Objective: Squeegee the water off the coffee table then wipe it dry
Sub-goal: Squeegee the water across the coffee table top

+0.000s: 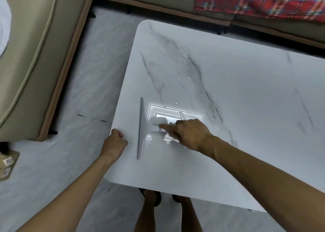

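Observation:
A white squeegee point(143, 126) lies flat on the white marble coffee table point(228, 91), its grey blade pointing at the table's left edge. My right hand point(189, 135) grips its handle, index finger stretched along it. My left hand point(115, 142) rests curled on the table's left edge, holding nothing. Small water drops and streaks point(188, 77) glint on the tabletop beyond and right of the squeegee. A ceiling light reflects brightly on the wet surface around the handle.
A beige armchair point(35, 55) stands to the left, a beige sofa with a red plaid blanket point(260, 1) along the far side. A cardboard box point(7, 163) sits on the floor at the left. My legs point(167, 214) stand at the table's near edge.

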A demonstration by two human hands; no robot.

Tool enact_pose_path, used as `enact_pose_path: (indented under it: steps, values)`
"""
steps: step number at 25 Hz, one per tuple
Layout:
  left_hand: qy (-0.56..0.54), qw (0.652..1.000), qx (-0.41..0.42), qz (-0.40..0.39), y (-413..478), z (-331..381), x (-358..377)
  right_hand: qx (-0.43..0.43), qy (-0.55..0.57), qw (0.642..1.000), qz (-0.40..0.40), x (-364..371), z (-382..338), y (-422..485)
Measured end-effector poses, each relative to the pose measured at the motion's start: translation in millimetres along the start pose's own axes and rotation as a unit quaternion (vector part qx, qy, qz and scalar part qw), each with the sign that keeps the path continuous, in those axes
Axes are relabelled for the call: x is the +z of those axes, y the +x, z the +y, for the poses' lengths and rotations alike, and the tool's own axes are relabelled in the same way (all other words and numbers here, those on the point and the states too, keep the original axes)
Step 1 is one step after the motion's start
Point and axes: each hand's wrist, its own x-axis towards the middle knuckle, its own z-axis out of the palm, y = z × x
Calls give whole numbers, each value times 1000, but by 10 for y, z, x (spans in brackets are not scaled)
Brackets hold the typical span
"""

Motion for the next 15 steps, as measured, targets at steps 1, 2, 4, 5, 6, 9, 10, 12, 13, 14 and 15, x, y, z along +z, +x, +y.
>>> enact_pose_path:
  steps: [1,2,4,5,6,9,10,12,13,14,15]
  values:
    - [0,1000,13,3,21,22,-1,16,8,1000,7,14,134,-113]
    - [-4,999,30,8,35,42,0,36,19,999,12,21,283,-253]
    - [-17,998,65,19,49,87,-14,86,27,996,14,17,582,-552]
    - [-23,997,75,22,56,119,-35,114,21,993,11,1,702,-695]
    - [-28,996,82,22,68,157,-62,142,13,990,9,-30,796,-828]
    - [-41,994,96,18,100,283,-135,177,-12,984,5,-170,876,-1055]
    - [-55,994,91,20,115,327,-149,168,-13,986,5,-225,838,-1027]
    - [-86,993,78,26,157,418,-166,132,1,991,19,-355,699,-761]
    - [-91,993,75,32,185,465,-173,110,11,994,27,-415,611,-533]
    - [-90,992,75,39,220,510,-183,92,20,995,32,-463,519,-275]
    - [-87,992,79,48,255,551,-189,78,26,996,33,-492,438,-19]
